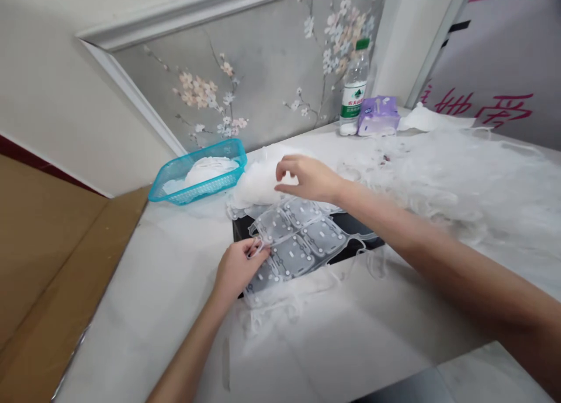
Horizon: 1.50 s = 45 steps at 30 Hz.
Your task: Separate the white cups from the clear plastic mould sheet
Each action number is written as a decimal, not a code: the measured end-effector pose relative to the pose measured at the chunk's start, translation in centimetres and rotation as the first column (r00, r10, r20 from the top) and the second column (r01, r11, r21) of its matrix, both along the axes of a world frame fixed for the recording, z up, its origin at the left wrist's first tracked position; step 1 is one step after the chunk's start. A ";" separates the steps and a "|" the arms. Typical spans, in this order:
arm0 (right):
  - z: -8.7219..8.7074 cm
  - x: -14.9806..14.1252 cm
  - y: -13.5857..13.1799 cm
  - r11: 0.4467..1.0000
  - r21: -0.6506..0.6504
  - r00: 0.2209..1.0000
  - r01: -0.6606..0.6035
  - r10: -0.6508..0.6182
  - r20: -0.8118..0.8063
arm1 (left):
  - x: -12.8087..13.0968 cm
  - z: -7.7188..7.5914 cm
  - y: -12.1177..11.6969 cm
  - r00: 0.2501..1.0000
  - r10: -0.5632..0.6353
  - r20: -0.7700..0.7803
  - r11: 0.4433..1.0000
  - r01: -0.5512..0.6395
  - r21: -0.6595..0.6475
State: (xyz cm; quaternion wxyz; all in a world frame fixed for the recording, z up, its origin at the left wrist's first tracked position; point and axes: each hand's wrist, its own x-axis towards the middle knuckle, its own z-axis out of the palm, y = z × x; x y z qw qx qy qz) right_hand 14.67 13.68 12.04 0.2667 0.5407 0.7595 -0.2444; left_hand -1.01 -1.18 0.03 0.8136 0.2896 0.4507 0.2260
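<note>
A translucent sheet of moulded panels with small white marks (322,236) lies over a black mat (350,225) on the white table. At its left edge, my left hand (239,266) is closed, thumb and fingers pinching the sheet's rim. My right hand (309,178) is raised over the sheet's far side, in front of a white pile (256,184) of soft-looking pieces. Its fingers are curled but a gap shows between them and the thumb, with nothing visible in it. Loose clear strips (280,309) hang along the sheet's near edge.
A blue basket (197,190) holding white pieces stands at the back left. A large heap of translucent scraps (473,181) covers the right side. Against the wall stand a water bottle (354,90) and a purple tissue pack (379,117). Cardboard (56,274) lies beyond the table's left edge.
</note>
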 end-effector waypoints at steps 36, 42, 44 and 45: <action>-1.2 -2.0 -2.5 0.930 -0.222 0.887 0.292 -0.350 -0.302 | 0.1 1.5 0.7 0.942 0.312 0.125 0.936 -0.283 -0.210; -1.2 1.3 1.3 0.603 0.293 0.670 0.742 -0.644 -0.369 | -0.1 1.2 1.0 0.974 0.188 0.124 0.976 -0.172 -0.131; -0.7 2.8 2.5 0.362 0.394 0.524 0.845 -0.709 -0.472 | -0.1 1.0 0.8 0.982 0.155 0.108 0.984 -0.143 -0.106; -0.3 3.6 3.0 0.231 0.451 0.468 0.862 -0.703 -0.535 | -0.1 0.9 0.7 0.985 0.143 0.095 0.987 -0.134 -0.093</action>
